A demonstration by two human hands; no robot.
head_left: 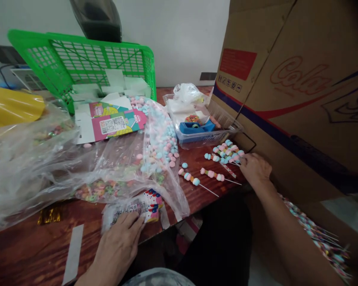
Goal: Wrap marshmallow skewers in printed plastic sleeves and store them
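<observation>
Carton (pixel 286 95) flanks right hand (pixel 255 170) (grip pinching skewer (pixel 236 157)), left hand (pixel 121 235) loose on packet (pixel 152 204).

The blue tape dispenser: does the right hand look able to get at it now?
Probably yes: the dispenser sits in a clear tray, and nothing seems to cover it. The right hand, at the candy skewers, would need to clear the tray's wall.

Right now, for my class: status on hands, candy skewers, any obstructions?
Left hand on printed packet. Right hand at piled candy skewers, grip unclear. Two skewers lying separately nearby. Cardboard box close beside right hand, possibly cramping it.
</observation>
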